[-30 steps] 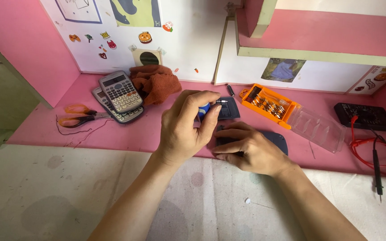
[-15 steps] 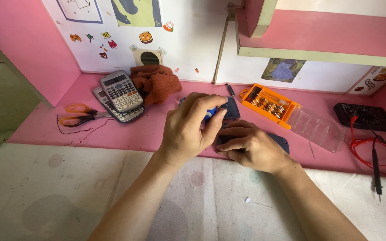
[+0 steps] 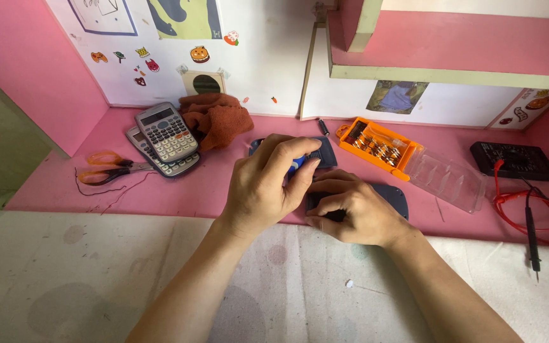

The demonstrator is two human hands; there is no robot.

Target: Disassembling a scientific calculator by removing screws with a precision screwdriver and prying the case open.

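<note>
Screwdriver (image 3: 297, 164) gripped in left hand (image 3: 263, 187); right hand (image 3: 351, 213) presses dark device (image 3: 394, 194) beside it.

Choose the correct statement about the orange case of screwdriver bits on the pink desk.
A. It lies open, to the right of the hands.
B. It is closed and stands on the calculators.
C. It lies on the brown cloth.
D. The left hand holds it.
A: the orange case lies open with its clear lid folded out, on the pink desk right of both hands.
</note>
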